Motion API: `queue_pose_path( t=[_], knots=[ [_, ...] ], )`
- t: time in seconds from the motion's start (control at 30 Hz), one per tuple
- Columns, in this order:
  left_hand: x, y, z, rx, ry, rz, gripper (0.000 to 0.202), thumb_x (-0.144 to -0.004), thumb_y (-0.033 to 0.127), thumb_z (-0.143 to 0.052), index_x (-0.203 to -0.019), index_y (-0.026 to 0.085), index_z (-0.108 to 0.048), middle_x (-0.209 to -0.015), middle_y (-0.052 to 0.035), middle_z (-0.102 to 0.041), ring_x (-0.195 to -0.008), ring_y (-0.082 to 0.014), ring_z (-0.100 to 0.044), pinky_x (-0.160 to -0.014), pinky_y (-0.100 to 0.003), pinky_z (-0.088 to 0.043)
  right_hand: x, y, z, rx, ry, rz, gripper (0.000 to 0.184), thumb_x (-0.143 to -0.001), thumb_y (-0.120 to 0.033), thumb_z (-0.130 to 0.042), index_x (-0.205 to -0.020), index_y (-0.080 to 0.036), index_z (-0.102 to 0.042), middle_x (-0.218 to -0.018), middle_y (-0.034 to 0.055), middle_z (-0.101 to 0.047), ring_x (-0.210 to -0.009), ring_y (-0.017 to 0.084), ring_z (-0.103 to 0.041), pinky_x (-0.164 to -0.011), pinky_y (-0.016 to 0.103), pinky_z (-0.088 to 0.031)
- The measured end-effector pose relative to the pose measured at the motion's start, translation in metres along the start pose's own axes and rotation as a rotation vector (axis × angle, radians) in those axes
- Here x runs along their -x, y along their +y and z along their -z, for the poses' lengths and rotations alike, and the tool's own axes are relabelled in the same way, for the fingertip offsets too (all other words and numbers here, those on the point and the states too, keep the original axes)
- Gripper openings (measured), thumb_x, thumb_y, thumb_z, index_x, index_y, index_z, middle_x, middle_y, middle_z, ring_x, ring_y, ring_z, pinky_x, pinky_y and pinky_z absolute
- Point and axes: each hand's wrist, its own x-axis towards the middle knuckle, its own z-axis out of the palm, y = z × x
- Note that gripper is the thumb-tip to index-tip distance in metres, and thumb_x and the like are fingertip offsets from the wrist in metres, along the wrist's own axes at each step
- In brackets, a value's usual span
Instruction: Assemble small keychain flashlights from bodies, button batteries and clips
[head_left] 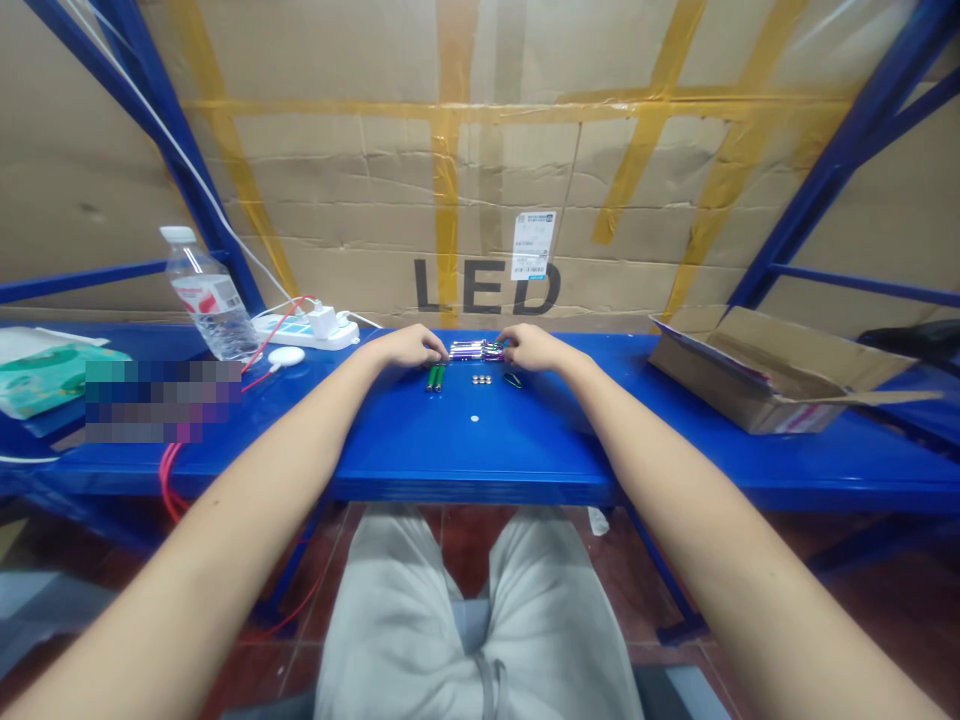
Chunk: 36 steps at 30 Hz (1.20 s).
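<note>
Several shiny purple metallic tubes [466, 350] lie side by side on the blue table, between my two hands. My left hand [411, 347] is at their left end, fingers bent and slightly apart, with the tips close to or touching the tubes. At the other end, the fingers of my right hand [523, 348] close over the tube ends and partly hide them. Two green cylinders [435, 377] lie just below my left hand. A short row of small round metallic pieces [481, 380] sits in front of the tubes. Beside it is a small green loop [513, 380].
A small white disc [475, 419] lies on the blue table [480, 460]. An open cardboard box [757, 400] is at right. At left are a water bottle [210, 305], a power strip [300, 330], red cables [171, 470] and a green packet [52, 375]. Large taped cardboard [337, 200] stands behind.
</note>
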Motion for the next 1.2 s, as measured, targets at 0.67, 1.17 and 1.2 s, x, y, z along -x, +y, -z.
queue_pose_path(
  t=[0.67, 1.17, 1.2],
  knots=[
    [0.002, 0.012, -0.008, -0.026, 0.513, 0.073, 0.025, -0.082, 0.015, -0.056, -0.095, 0.018, -0.078, -0.109, -0.0092, -0.075, -0.106, -0.0247, -0.065, -0.100, -0.035, -0.047, 0.008, 0.015, 0.018, 0.058, -0.305, -0.295, 0.026, -0.089, -0.035, -0.065, -0.084, -0.010, -0.070, -0.069, 0.0102, -0.070, -0.052, 0.017, -0.063, -0.055, 0.032, -0.054],
    [0.001, 0.008, -0.007, -0.052, 0.526, 0.062, 0.027, -0.080, 0.014, -0.055, -0.095, 0.018, -0.078, -0.108, -0.0099, -0.075, -0.105, -0.0248, -0.065, -0.098, -0.036, -0.048, 0.002, 0.025, 0.014, 0.008, -0.283, -0.169, 0.027, -0.078, -0.015, -0.073, -0.106, -0.016, -0.072, -0.070, 0.0027, -0.067, -0.056, 0.013, -0.061, -0.056, 0.025, -0.052],
    [0.001, 0.008, -0.007, -0.054, 0.525, 0.062, 0.027, -0.080, 0.014, -0.055, -0.095, 0.018, -0.078, -0.107, -0.0099, -0.075, -0.104, -0.0247, -0.065, -0.098, -0.035, -0.048, 0.002, 0.025, 0.014, 0.005, -0.287, -0.165, 0.026, -0.078, -0.016, -0.073, -0.104, -0.016, -0.072, -0.070, 0.0025, -0.066, -0.056, 0.013, -0.061, -0.056, 0.025, -0.052]
  ],
)
